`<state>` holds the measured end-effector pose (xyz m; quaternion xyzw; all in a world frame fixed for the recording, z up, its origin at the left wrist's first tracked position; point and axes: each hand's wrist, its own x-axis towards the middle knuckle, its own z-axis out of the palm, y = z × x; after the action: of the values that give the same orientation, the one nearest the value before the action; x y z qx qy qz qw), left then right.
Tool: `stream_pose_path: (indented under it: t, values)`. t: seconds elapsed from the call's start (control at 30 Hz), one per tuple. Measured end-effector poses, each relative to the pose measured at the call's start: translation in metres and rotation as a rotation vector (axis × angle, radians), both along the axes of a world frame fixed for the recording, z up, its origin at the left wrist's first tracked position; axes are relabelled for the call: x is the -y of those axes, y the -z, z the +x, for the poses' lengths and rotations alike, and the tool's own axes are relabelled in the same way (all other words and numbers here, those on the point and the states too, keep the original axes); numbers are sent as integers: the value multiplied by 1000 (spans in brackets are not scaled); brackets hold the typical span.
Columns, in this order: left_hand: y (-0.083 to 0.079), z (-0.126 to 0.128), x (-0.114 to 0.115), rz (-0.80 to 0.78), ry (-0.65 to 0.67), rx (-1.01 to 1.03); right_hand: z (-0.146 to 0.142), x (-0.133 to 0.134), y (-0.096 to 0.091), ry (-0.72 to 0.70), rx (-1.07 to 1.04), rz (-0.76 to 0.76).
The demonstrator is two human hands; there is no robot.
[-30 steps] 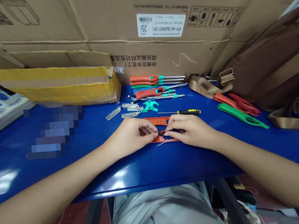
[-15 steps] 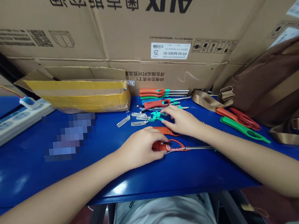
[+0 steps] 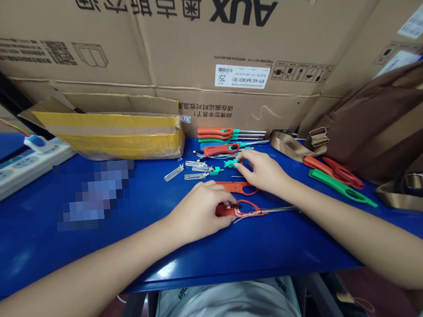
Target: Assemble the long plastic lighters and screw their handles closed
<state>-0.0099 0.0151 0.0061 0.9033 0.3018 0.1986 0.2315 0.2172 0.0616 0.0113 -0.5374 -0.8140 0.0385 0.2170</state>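
Observation:
My left hand (image 3: 205, 208) grips the handle end of an open orange lighter shell (image 3: 250, 208). A black part and thin wires lie in that shell, and a metal tube runs out to the right. Behind it, partly under my fingers, is another orange shell half (image 3: 238, 187). My right hand (image 3: 258, 168) pinches green plastic trigger pieces (image 3: 230, 163) between thumb and fingertips. One more green piece (image 3: 216, 170) rests just left of them, beside several clear gas tanks (image 3: 196, 176).
Assembled lighters (image 3: 215, 133) are piled at the back. Green and red shell halves (image 3: 341, 187) lie right, by a brown bag (image 3: 376, 116). A yellow-taped carton (image 3: 122, 141) and a power strip (image 3: 18, 169) stand left. A large cardboard box (image 3: 173, 49) walls the back.
My right hand has closed on green trigger pieces and drawn them slightly right, away from the one left on the table. My left hand keeps its hold on the orange shell.

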Motion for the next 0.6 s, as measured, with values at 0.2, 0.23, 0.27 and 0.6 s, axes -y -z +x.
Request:
stream_pose_path:
  t: [0.2, 0.23, 0.27, 0.6]
  values:
    - [1, 2, -2, -16, 19, 26, 9, 3, 3, 32, -13, -40]
    - [2, 2, -3, -16, 24, 32, 9, 2, 4, 27, -21, -49]
    - [2, 2, -3, -18, 27, 38, 9, 1, 4, 20, -31, -58]
    - [-1, 3, -4, -62, -134, 255, 9, 26, -7, -79, -615, -566]
